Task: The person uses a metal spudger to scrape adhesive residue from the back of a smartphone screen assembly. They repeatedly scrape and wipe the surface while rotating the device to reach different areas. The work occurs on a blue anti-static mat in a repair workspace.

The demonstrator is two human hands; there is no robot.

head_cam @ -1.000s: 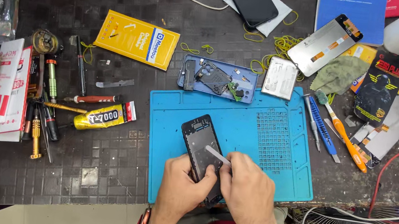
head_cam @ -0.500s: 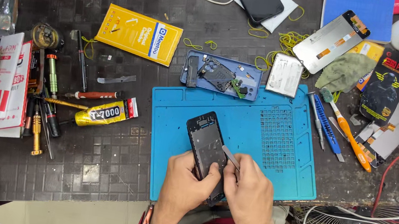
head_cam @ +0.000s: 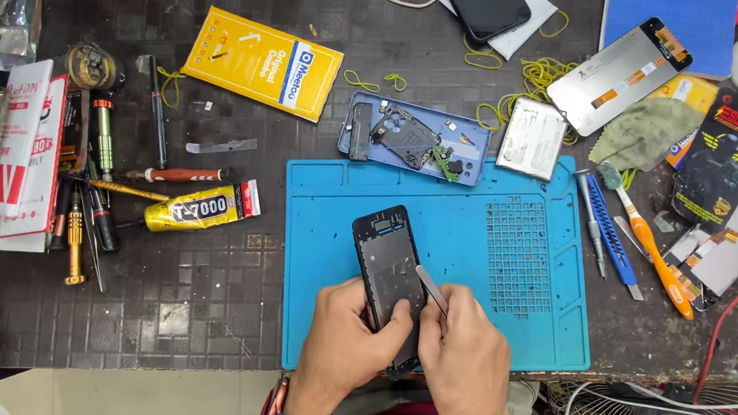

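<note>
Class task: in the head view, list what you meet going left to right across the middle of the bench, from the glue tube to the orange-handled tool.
Yellow glue tube → black phone frame held by both hands → blue screwdriver → orange-handled tool.

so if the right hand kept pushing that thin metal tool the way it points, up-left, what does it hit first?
The right hand holds the thin metal pry tool with its tip already over the black phone frame, so it would probably meet that first, though depth is unclear.

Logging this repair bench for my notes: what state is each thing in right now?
Phone frame: stripped, held over the blue mat.
Metal pry tool: tip on the frame.
Blue rear cover: detached, parts inside.
Glue tube: capped, lying flat.
Left hand: grips frame.
Right hand: grips tool.
</note>
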